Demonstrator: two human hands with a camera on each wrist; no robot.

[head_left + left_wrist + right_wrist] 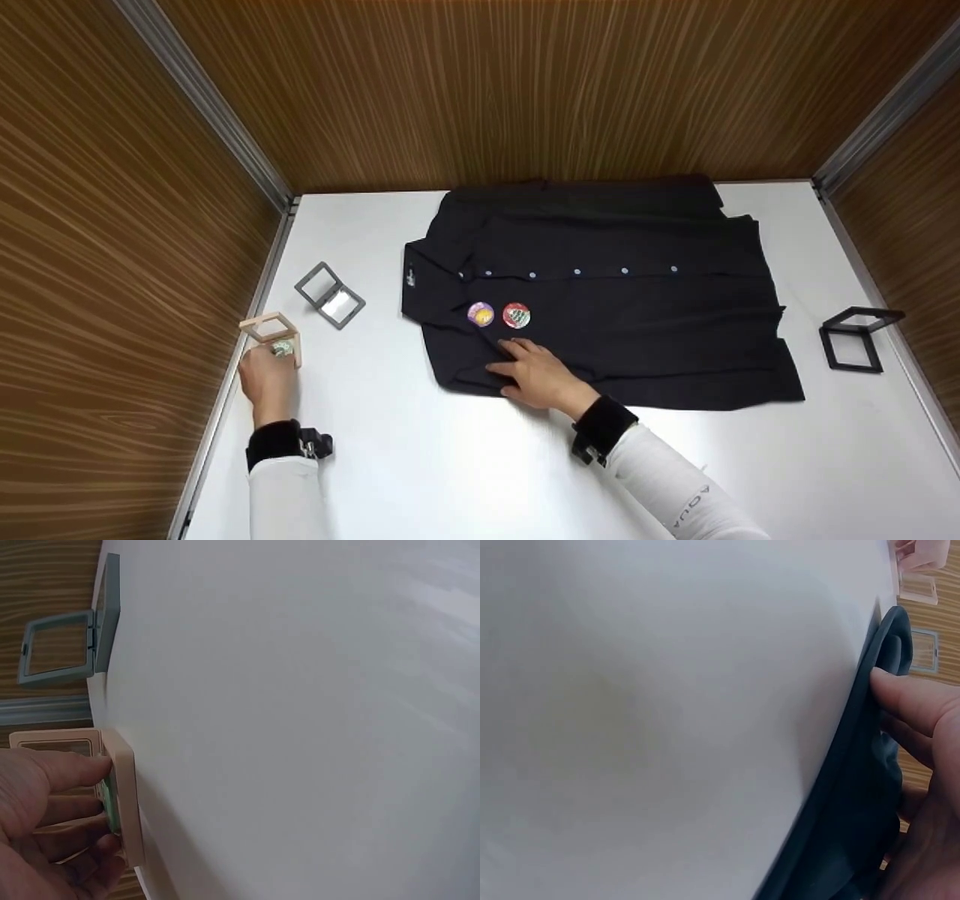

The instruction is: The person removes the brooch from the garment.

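Observation:
At the left, my left hand (268, 379) pinches a green round badge (282, 348) at the open beige box (297, 349); in the left wrist view the thumb and fingers hold the badge (112, 802) against the box's inside (124, 795). My right hand (541, 377) rests with spread fingers on the black shirt (637, 330), near its lower edge. Just above those fingers, a purple badge (481, 314) and a red badge (517, 315) lie side by side on the shirt. The right wrist view shows the fingers touching the dark cloth (847, 802).
An open grey box (330, 295) lies beyond the beige one. An open black box (851, 341) stands at the far right of the white table (420, 465). Wood-grain panels (525, 90) enclose the table at the back and both sides.

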